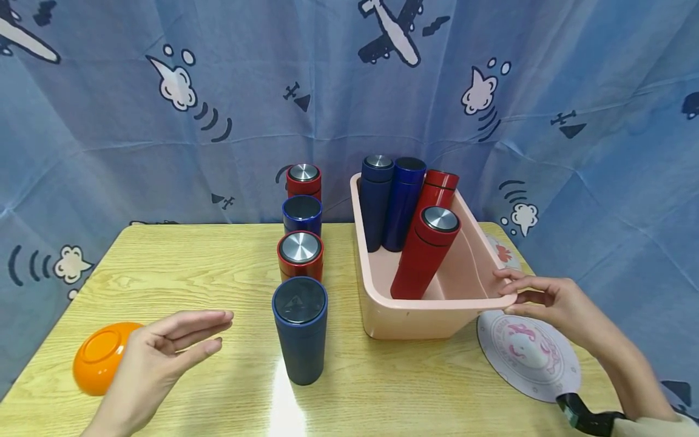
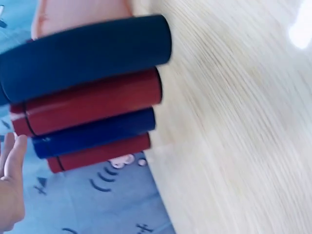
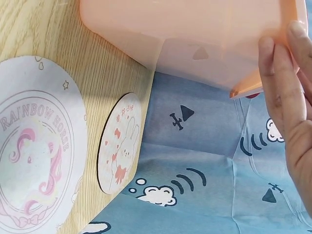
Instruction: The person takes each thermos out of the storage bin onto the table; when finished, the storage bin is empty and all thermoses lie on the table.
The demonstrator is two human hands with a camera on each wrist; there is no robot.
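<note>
Peach bin (image 1: 415,321) sits right of centre in the head view, at the table's (image 1: 207,273) far side; looks like smooth moulded plastic, thin-walled, rounded corners, rolled rim; probably light in itself but weighted by the four bottles inside, walls likely to flex a bit; rim is the best hold, ideally both sides at once; right hand (image 1: 554,306) pinches the rim at its near right corner, fingers bent over the edge, small gap between them filled by the wall; left hand (image 1: 147,364), lower left, has fingers nearly straight, thumb well apart, holding nothing; nearest upright is the dark blue bottle (image 1: 300,340), lower centre, front of a row of four; matte-looking cylinder, flat dark lid, likely rigid metal, moderately heavy, hard to dent; grab round mid-body, since tall and narrow means it could tip; behind it red bottle (image 1: 300,270) with brushed-steel lid, then glossy blue bottle (image 1: 302,227), probably slicker; inside the bin, front red bottle (image 1: 426,261) leans, steel-topped; orange bowl (image 1: 95,364) upside down, far left, shiny, rounded; printed round mat (image 1: 559,364), lower right, thin and flat; table pale wood grain; curtain (image 1: 246,91) soft, creased cloth.
</note>
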